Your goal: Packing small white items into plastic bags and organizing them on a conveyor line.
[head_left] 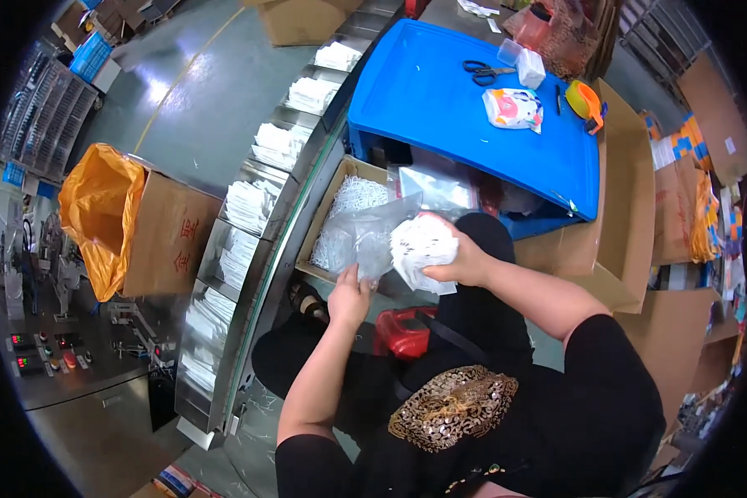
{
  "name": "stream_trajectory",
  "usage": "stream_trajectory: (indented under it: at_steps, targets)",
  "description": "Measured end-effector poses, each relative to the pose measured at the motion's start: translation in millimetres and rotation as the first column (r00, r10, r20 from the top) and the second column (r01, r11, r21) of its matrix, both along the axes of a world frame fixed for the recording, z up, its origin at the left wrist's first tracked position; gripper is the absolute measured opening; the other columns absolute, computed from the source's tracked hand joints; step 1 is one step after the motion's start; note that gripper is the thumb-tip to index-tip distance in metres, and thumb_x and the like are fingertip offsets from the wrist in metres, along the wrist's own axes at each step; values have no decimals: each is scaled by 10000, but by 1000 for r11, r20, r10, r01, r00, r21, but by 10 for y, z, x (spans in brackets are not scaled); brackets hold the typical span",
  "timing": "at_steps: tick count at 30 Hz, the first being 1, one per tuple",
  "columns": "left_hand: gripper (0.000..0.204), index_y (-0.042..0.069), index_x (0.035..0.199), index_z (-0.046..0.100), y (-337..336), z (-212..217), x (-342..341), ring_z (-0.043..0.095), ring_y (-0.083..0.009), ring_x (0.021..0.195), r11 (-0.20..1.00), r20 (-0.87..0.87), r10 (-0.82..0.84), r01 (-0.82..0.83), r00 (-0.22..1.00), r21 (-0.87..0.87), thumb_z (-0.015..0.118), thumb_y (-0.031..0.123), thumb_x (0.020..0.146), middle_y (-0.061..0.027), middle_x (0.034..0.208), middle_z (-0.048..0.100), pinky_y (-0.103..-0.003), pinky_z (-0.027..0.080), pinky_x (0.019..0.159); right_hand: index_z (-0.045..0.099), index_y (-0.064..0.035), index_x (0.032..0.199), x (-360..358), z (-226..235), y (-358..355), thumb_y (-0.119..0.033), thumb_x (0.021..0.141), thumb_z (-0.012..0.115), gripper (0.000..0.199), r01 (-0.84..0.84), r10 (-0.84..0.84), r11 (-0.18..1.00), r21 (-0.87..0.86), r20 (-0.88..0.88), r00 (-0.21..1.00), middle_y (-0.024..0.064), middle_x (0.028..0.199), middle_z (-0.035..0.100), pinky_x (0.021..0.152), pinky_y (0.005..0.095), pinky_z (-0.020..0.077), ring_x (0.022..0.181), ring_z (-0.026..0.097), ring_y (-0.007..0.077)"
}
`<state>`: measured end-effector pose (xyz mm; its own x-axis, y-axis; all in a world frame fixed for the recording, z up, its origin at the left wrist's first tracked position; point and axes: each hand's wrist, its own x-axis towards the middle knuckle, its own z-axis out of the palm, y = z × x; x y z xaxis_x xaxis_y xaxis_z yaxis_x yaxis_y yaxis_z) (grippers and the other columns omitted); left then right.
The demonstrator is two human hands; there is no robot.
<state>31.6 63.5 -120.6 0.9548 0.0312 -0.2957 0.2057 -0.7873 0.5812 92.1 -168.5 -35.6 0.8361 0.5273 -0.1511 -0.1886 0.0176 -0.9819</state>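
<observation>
Red printed characters mark the brown carton point(173, 234), whose crinkled orange liner point(100, 191) gapes open; the soft white packet point(513, 109) on the smooth blue plastic tub point(440, 75) carries colourful print, too small to read; of the hands, the right hand point(463, 259) is closed around a thick, ragged-edged white bundle point(423, 247); the left hand point(350, 297) is half curled at a clear, wrinkled bag point(365, 236), its pinch unclear; the bag overlaps a box point(305, 256) of thin white pieces point(357, 195), just beside the bundle.
</observation>
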Motion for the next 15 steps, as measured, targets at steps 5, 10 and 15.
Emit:
stream_trajectory:
  at_steps: [5, 10, 15]
  targets:
    - [407, 45, 1104, 502, 279, 164, -9, 522, -343, 964, 998, 192, 25, -13, 981, -67, 496, -1, 700, -190, 1060, 529, -379, 439, 799, 385, -25, 1217, 492, -166, 597, -121, 652, 692, 650, -242, 192, 948, -207, -233, 953, 89, 1082, 522, 871, 296, 377, 1014, 480, 165]
    - [683, 17, 1299, 225, 217, 149, 230, 508, -424, 922, 953, 164, 19, 32, 986, -301, 513, 32, 680, -253, 1227, 376, -438, 438, 782, 402, 5, 1191, 675, -1436, 1298, -239, 622, 700, 687, -275, 42, 780, -562, -391, 919, 143, 1024, 561, 824, 338, 417, 962, 534, 234]
    - [790, -2, 1334, 82, 36, 363, 269, 458, -449, 993, 798, 18, -130, 115, 991, -592, 517, 22, 675, -271, 1359, 132, -422, 454, 752, 382, 37, 1189, 979, -2325, 1874, -258, 588, 705, 744, -36, -183, 514, -857, -151, 971, 200, 1040, 543, 848, 338, 411, 976, 530, 306]
